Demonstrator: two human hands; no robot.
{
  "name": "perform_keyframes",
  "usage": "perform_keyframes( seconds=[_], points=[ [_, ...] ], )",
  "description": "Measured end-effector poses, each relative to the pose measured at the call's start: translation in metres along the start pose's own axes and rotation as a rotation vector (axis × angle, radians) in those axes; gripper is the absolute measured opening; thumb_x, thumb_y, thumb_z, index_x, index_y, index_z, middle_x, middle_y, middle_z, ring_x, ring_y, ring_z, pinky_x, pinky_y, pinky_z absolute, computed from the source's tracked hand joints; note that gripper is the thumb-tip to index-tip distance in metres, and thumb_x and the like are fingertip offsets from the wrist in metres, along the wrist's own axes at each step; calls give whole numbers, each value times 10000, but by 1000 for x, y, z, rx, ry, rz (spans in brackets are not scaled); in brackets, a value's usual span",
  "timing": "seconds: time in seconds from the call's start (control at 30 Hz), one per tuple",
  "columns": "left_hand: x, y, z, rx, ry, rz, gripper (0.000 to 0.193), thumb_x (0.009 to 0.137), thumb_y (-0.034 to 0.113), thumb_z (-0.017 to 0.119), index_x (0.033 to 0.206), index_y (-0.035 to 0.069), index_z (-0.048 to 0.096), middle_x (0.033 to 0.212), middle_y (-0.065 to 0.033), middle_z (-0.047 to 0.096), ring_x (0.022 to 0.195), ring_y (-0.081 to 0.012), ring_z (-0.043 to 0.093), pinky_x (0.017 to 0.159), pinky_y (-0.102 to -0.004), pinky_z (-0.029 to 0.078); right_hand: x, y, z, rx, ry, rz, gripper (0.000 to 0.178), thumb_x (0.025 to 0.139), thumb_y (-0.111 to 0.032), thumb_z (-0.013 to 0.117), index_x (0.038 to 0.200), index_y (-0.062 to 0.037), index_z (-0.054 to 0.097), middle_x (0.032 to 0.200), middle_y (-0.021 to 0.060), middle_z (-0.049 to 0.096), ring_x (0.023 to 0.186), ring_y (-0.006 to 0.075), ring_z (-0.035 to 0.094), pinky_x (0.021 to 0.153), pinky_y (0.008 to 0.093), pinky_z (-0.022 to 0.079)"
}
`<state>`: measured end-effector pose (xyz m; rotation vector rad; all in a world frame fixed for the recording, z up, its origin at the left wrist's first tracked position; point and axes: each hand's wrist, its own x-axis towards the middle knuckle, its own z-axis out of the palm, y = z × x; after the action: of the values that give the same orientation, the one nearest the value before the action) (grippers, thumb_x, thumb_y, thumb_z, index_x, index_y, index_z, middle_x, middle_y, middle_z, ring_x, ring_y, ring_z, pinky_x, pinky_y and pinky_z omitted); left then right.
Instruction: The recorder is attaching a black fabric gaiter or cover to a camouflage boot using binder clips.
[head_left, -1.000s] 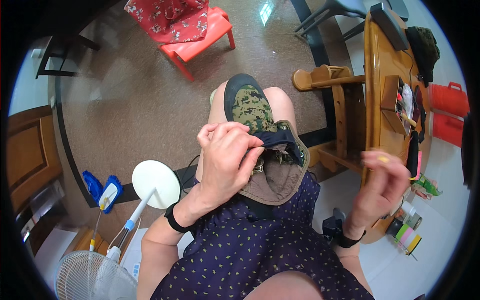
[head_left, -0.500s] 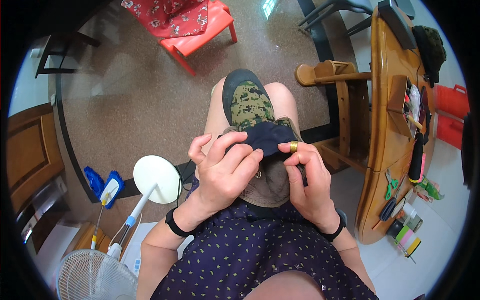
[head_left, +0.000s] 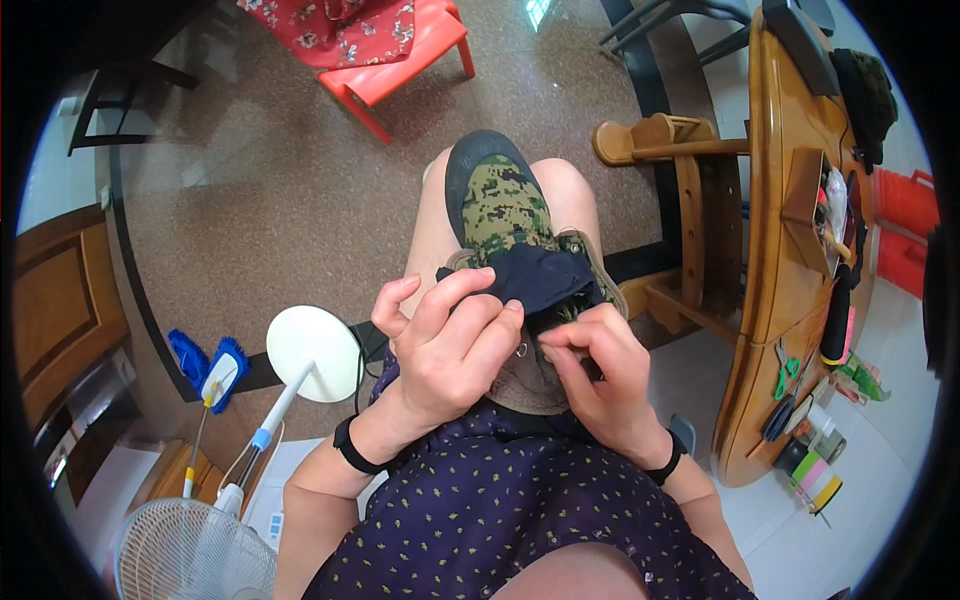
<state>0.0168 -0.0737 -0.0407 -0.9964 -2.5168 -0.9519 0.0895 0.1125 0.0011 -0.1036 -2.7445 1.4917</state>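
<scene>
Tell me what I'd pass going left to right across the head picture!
Blue fluffy mop head → white round fan base → camouflage cloth shoe with black toe → green-handled metal scissors

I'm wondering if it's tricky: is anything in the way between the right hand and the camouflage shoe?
Nothing visible blocks the right hand: its fingertips are at the opening of the camouflage shoe. The dark cloth lies across the shoe just ahead of them, with the left hand at its edge.
</scene>
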Motion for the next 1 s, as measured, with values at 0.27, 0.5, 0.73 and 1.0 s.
perform_keyframes(
  seconds=[0.27, 0.5, 0.73, 1.0],
  points=[
    [0, 0, 1, 3, 14, 16, 230, 723, 140, 881, 918, 167, 763, 856, 51, 672, 1070, -187, 679, 1107, -485, 283, 8, 8, 14, 83, 55, 86, 179, 881, 61, 778, 1036, -10, 724, 950, 104, 687, 784, 205, 717, 658, 308, 601],
    [0, 1, 1, -12, 10, 8, 229, 720, 147, 884, 915, 164, 765, 853, 48, 672, 1071, -187, 677, 1105, -490, 276, 9, 11, 15, 72, 51, 68, 176, 881, 74, 770, 1028, -9, 719, 947, 104, 685, 782, 210, 719, 663, 304, 593],
    [1, 0, 0, -39, -3, 10, 237, 702, 153, 879, 911, 153, 765, 859, 42, 680, 1073, -187, 679, 1102, -490, 275, 10, 11, 17, 81, 50, 85, 159, 885, 80, 758, 1011, -2, 703, 940, 109, 681, 779, 211, 721, 668, 303, 596],
    [5, 1, 0, -75, -5, 6, 181, 740, 145, 819, 908, 132, 753, 866, 43, 675, 1090, -166, 693, 1077, -477, 282, 9, 10, 19, 110, 53, 112, 130, 894, 85, 743, 996, 16, 700, 934, 112, 680, 773, 191, 734, 668, 292, 602]
  ],
)
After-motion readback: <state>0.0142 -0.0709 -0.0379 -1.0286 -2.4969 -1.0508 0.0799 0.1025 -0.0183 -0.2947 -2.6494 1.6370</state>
